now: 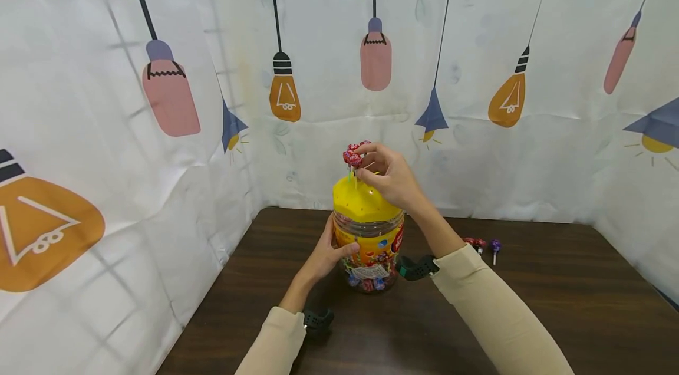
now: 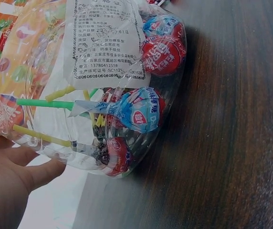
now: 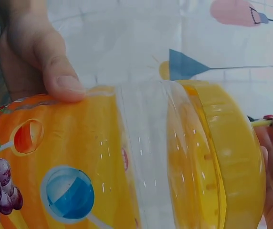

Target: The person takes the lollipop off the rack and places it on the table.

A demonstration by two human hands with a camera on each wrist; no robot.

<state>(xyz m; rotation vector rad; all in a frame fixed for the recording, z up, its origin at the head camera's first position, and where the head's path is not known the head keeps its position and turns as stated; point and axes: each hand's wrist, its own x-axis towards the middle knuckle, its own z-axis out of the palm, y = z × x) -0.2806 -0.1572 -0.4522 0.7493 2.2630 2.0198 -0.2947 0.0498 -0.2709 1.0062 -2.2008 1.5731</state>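
A clear plastic candy jar (image 1: 378, 242) with an orange fruit-print label stands upright on the table. Its yellow lid (image 1: 363, 204) has small holes, and several red-wrapped lollipops (image 1: 352, 157) stand on top of it. My left hand (image 1: 322, 256) grips the jar's left side, thumb across the front. With thumb and fingers, my right hand (image 1: 389, 176) pinches a lollipop stick above the lid; in the right wrist view a yellowish stick (image 3: 261, 122) shows at the fingertips. Wrapped lollipops (image 2: 140, 110) lie in the jar's bottom, seen through its wall in the left wrist view.
Right of the jar, partly behind the right sleeve, red lollipops (image 1: 474, 242) and a purple lollipop (image 1: 495, 245) lie on the dark wooden table (image 1: 573, 292). A white curtain (image 1: 329, 174) printed with lamps hangs behind and at both sides.
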